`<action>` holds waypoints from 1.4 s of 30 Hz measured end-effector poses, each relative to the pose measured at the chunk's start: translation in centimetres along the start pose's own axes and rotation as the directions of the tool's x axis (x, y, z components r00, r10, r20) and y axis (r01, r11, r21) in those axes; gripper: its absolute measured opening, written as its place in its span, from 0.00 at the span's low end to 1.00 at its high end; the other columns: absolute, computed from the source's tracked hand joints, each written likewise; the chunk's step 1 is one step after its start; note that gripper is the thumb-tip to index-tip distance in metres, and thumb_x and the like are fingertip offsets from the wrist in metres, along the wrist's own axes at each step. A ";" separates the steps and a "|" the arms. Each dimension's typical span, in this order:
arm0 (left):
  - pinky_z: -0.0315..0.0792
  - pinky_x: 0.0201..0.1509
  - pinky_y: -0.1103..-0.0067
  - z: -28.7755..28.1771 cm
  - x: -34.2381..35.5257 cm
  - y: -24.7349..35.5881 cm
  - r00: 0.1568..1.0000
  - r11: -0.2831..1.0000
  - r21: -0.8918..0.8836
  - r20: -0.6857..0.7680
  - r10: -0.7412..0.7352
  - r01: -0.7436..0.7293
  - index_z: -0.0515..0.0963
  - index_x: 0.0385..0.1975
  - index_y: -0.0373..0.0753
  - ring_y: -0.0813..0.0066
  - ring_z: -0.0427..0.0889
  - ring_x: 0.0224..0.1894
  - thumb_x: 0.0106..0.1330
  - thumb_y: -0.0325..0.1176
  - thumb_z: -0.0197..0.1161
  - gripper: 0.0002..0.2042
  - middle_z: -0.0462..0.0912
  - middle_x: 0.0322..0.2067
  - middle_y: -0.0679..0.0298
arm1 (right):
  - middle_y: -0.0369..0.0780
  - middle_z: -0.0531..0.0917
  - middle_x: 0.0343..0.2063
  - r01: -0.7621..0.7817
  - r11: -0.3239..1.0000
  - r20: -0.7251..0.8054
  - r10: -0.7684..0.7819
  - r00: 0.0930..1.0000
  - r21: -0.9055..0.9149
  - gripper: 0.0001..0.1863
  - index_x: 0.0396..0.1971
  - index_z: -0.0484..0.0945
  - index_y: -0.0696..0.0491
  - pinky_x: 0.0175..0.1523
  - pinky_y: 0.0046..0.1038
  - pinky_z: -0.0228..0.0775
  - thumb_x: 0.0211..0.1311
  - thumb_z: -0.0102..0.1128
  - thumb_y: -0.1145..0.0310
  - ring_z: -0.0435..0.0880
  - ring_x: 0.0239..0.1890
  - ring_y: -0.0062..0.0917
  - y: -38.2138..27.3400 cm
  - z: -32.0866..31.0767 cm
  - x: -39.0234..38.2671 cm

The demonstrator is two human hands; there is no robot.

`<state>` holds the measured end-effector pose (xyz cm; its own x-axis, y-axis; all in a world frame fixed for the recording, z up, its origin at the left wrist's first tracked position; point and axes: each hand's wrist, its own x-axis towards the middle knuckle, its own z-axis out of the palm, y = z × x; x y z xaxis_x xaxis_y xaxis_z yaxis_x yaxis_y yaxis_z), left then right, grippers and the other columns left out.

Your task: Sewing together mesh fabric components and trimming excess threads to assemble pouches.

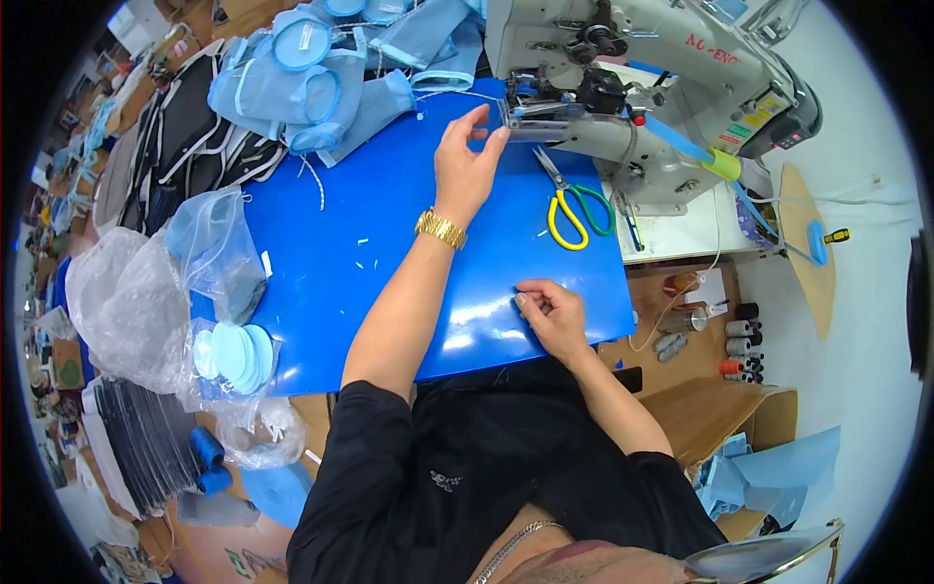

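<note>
Beside the head of the sewing machine (555,117), my left hand (463,167) is raised with its thumb and forefinger apart and nothing visible between them. Its fingertips are close to the metal guide at the machine's left end; I cannot tell whether they touch it. My right hand (555,319) hovers near the front edge of the blue table (341,292), fingers curled in; whatever they may hold is hidden. Between the hands and the machine lie scissors (562,200) with one yellow and one green handle, blades partly apart.
Light-blue mesh pieces (321,83) with round ends heap at the back left. Near the left edge are a clear plastic bag (219,253) and pale-blue discs (238,355). Thread spools (741,346) and a cardboard box (715,414) stand at the right. Thread scraps dot the table.
</note>
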<state>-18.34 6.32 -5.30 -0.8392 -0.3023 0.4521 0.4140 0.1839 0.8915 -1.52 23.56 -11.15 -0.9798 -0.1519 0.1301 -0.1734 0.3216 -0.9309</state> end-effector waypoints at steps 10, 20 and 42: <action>0.73 0.28 0.82 -0.2 2.1 -0.3 0.950 0.926 -0.212 0.098 -0.298 0.312 0.82 0.36 0.31 0.81 0.80 0.25 0.60 0.34 0.70 0.12 0.84 0.24 0.67 | 0.42 0.85 0.25 -0.055 0.998 -0.025 0.055 0.998 -0.027 0.08 0.36 0.82 0.59 0.33 0.22 0.74 0.57 0.65 0.72 0.83 0.26 0.22 -0.4 -0.2 0.1; 0.75 0.37 0.79 0.2 0.8 1.1 0.999 0.996 -0.092 0.051 0.000 0.005 0.81 0.36 0.37 0.74 0.81 0.36 0.56 0.34 0.73 0.12 0.81 0.36 0.61 | 0.35 0.83 0.31 -0.157 0.968 -0.080 0.175 0.981 0.195 0.13 0.46 0.79 0.57 0.31 0.18 0.74 0.63 0.62 0.70 0.82 0.29 0.16 -3.5 -5.3 3.3; 0.74 0.39 0.79 0.5 2.8 0.8 0.986 1.000 -0.005 0.164 0.006 -0.005 0.81 0.30 0.32 0.74 0.80 0.34 0.57 0.33 0.72 0.10 0.81 0.31 0.61 | 0.40 0.84 0.23 0.053 0.888 -0.277 -0.199 0.940 -0.457 0.13 0.40 0.83 0.60 0.28 0.23 0.72 0.58 0.66 0.68 0.83 0.21 0.20 -7.7 -16.8 19.3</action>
<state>-20.57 6.10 -3.36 -0.8832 -0.1437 0.4465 0.4201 0.1812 0.8892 -20.77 33.85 4.28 -0.9142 0.0521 0.4019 -0.2516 0.7044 -0.6637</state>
